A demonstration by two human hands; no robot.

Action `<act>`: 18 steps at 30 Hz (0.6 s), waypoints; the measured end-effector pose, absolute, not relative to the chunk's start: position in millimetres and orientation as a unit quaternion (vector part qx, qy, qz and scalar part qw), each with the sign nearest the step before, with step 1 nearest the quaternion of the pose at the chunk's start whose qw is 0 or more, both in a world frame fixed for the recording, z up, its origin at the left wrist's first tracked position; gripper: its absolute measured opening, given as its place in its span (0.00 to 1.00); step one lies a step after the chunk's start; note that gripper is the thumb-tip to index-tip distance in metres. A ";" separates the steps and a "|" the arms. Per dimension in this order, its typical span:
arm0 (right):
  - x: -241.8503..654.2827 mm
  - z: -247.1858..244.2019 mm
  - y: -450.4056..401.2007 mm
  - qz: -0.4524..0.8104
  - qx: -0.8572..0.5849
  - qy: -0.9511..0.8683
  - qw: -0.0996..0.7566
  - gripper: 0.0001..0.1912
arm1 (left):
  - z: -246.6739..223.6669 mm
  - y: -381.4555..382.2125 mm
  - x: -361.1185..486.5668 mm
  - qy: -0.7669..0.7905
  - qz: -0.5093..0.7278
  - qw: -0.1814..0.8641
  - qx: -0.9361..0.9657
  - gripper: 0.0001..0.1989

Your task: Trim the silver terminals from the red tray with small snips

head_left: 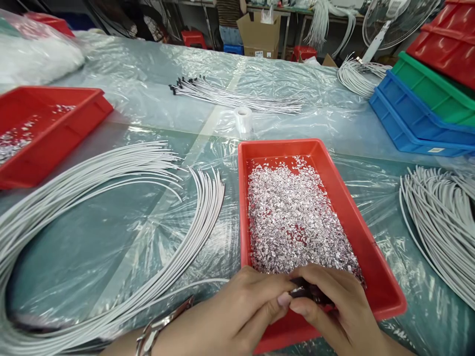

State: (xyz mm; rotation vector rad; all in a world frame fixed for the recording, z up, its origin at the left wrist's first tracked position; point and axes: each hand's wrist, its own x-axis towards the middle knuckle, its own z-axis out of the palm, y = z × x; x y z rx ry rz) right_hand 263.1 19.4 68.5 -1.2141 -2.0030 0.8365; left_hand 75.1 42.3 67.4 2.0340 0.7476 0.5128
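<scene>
Two hands meet over the near end of the red tray [374,267], which holds a heap of small silver terminals [293,217]. Your left hand [237,311] and your right hand [334,306] are both closed in a pinch on one small dark piece [306,291]; what it is I cannot tell. A thin white wire [193,285] runs from your left hand away to the left of the tray. Left of the tray lie long curved white wires [111,183] on the plastic sheet. Right of the tray lies another wire bundle [438,217]. Behind the tray stands a small tape roll [243,119].
</scene>
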 end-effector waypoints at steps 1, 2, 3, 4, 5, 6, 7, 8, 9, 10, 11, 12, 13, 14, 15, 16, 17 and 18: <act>263.5 68.0 19.1 0.318 -0.462 -0.763 0.322 0.12 | 67.5 42.2 75.0 0.303 0.204 0.445 0.818 0.15; 263.9 67.5 19.0 0.318 -0.461 -0.763 0.321 0.12 | 67.7 42.0 74.9 0.305 0.202 0.448 0.816 0.15; 264.3 67.0 19.0 0.320 -0.463 -0.763 0.319 0.12 | 68.1 41.7 74.7 0.306 0.201 0.452 0.813 0.15; 264.6 66.5 19.2 0.319 -0.464 -0.762 0.318 0.13 | 68.5 41.4 74.6 0.303 0.202 0.458 0.811 0.15; 264.9 66.2 19.4 0.322 -0.466 -0.762 0.314 0.13 | 68.9 41.1 74.6 0.301 0.201 0.462 0.810 0.15; 265.2 66.0 19.7 0.325 -0.467 -0.762 0.311 0.12 | 69.3 41.1 74.7 0.301 0.201 0.463 0.809 0.15; 265.5 65.9 20.0 0.326 -0.466 -0.762 0.310 0.12 | 69.5 41.1 74.9 0.297 0.200 0.465 0.810 0.15; 265.7 65.9 20.2 0.326 -0.465 -0.763 0.310 0.11 | 69.6 41.4 75.2 0.296 0.199 0.466 0.810 0.15; 265.9 65.9 20.3 0.328 -0.463 -0.764 0.308 0.11 | 69.4 41.8 75.5 0.297 0.200 0.466 0.809 0.15; 266.0 66.1 20.3 0.332 -0.462 -0.765 0.304 0.11 | 69.0 42.3 75.7 0.297 0.201 0.466 0.809 0.15; 266.1 66.3 20.2 0.335 -0.465 -0.763 0.299 0.11 | 68.4 42.9 75.9 0.293 0.204 0.468 0.809 0.15; 266.2 66.6 20.2 0.338 -0.468 -0.761 0.296 0.11 | 67.8 43.5 75.9 0.286 0.207 0.469 0.809 0.14; 266.3 66.9 20.2 0.340 -0.470 -0.759 0.295 0.11 | 67.1 44.1 75.9 0.282 0.209 0.469 0.811 0.14; 266.3 67.3 20.3 0.341 -0.469 -0.759 0.295 0.11 | 66.6 44.6 75.8 0.279 0.209 0.468 0.812 0.14; 266.4 67.6 20.5 0.341 -0.467 -0.760 0.296 0.11 | 66.1 45.0 75.6 0.275 0.208 0.466 0.815 0.14; 266.4 68.0 20.8 0.338 -0.465 -0.762 0.298 0.11 | 65.8 45.3 75.5 0.274 0.206 0.463 0.817 0.14; 266.5 68.3 21.0 0.336 -0.462 -0.764 0.299 0.11 | 65.7 45.3 75.4 0.277 0.204 0.460 0.819 0.14; 266.4 68.5 21.1 0.335 -0.461 -0.766 0.299 0.11 | 65.8 45.1 75.4 0.279 0.202 0.456 0.821 0.14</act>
